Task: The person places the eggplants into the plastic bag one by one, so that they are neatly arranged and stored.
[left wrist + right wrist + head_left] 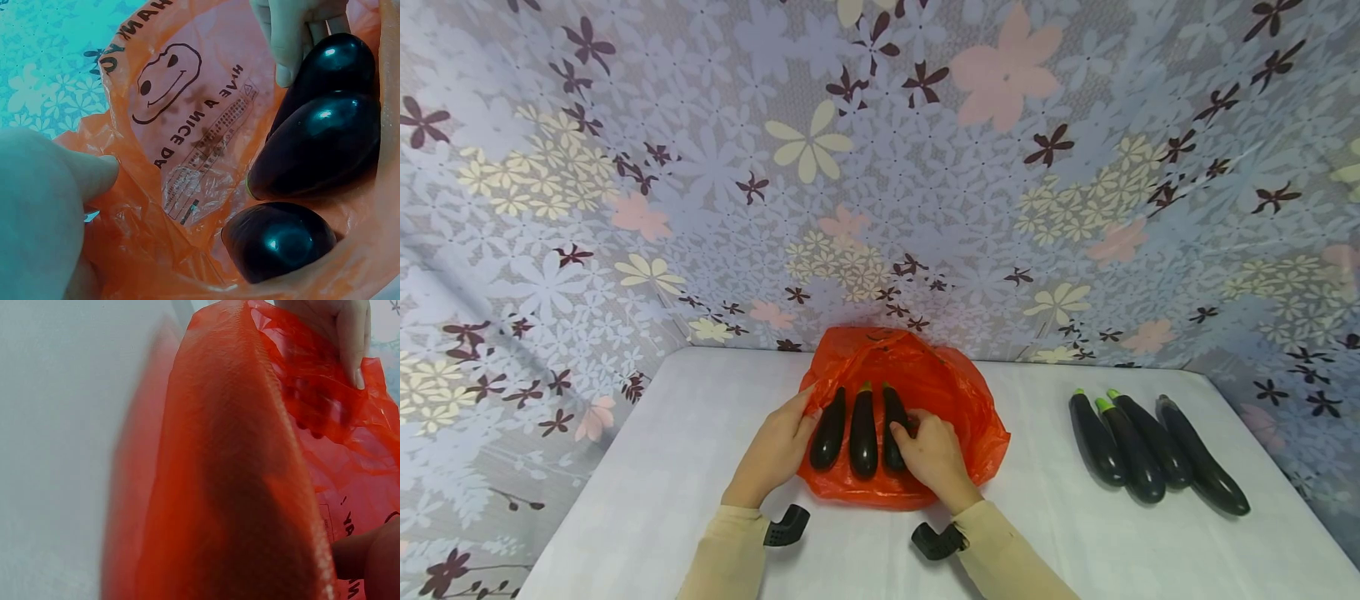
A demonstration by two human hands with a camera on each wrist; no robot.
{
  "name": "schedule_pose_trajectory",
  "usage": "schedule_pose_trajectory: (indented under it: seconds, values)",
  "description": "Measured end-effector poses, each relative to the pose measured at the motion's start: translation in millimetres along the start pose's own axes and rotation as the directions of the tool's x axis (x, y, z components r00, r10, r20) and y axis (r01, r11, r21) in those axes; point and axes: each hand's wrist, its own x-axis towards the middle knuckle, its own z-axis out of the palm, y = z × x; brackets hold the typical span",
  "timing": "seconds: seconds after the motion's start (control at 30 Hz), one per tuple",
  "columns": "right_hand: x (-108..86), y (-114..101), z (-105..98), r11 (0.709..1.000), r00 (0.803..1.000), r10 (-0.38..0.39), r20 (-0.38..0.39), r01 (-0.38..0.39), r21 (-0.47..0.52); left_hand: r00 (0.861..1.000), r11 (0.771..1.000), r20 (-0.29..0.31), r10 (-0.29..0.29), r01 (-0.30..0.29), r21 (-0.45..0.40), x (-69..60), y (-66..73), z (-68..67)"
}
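Note:
A red plastic bag [973, 408] lies with its mouth facing the person, and three dark eggplants lie side by side inside: a left one [828, 435], a middle one [863, 437] and a right one [892, 437]. My left hand [781, 446] pinches the bag's left edge, its thumb showing against the plastic in the left wrist view. Inside the mouth, my right hand [934, 454] holds the right eggplant, thumb on top and fingers along its far side. In the right wrist view the bag wall [219, 456] hides most of that hand and the eggplants.
Several more eggplants [1138, 454] lie in a row on the white table [1037, 533], right of the bag. Behind the table rises a flower-patterned cloth [880, 208]. A smiling face and lettering are printed on the bag.

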Motion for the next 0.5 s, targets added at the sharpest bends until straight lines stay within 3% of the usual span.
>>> schedule_pose_trajectory:
  seconds: [0.5]
  values:
    - [-0.9,-1.7,-0.7,0.999,1.0,0.012,0.007,-0.011,-0.046,1.0,1.0,0.005,-0.015,0.015,0.002,0.7,-0.6,-0.3]
